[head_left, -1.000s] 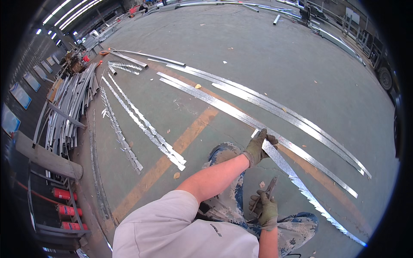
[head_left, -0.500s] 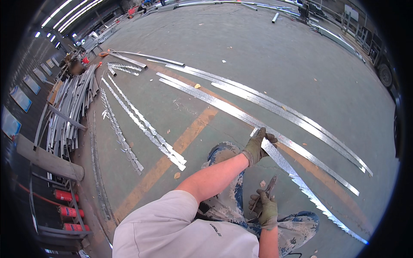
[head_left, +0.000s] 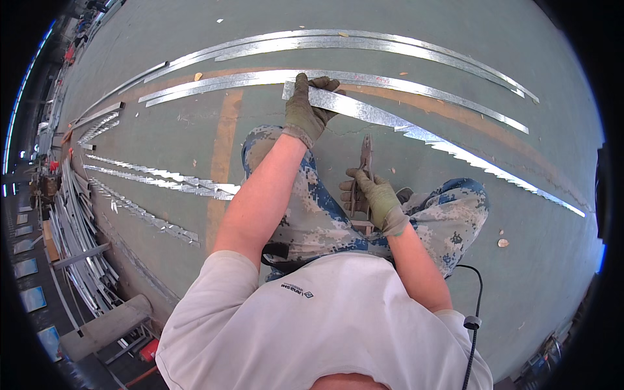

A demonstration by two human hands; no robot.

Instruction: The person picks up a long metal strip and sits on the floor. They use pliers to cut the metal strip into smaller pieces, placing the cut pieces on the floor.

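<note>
My left hand (head_left: 308, 112), in a dark work glove, grips a long galvanized metal strip (head_left: 370, 112) near its wide end. The strip slants away to the right, and its near edge is cut into jagged teeth toward the far tip. In my gloved right hand (head_left: 377, 196) are tin snips (head_left: 366, 156), held by their handles above my lap with the jaws pointing up and away from me. The snips are apart from the strip. Just beyond my left hand, a flat metal strip (head_left: 253, 78) lies on the floor.
More flat strips (head_left: 416, 47) lie farther off. Toothed metal strips (head_left: 172, 179) and a thin profile (head_left: 97, 114) rest at the left. Beyond them are a heap of metal profiles (head_left: 84, 234) and a thick round post (head_left: 114, 325). A black cable (head_left: 480, 292) hangs at my right side.
The view has turned, so the floor strips now run more across it. My left hand keeps hold of the toothed strip and my right hand the snips; their grips look much the same.
</note>
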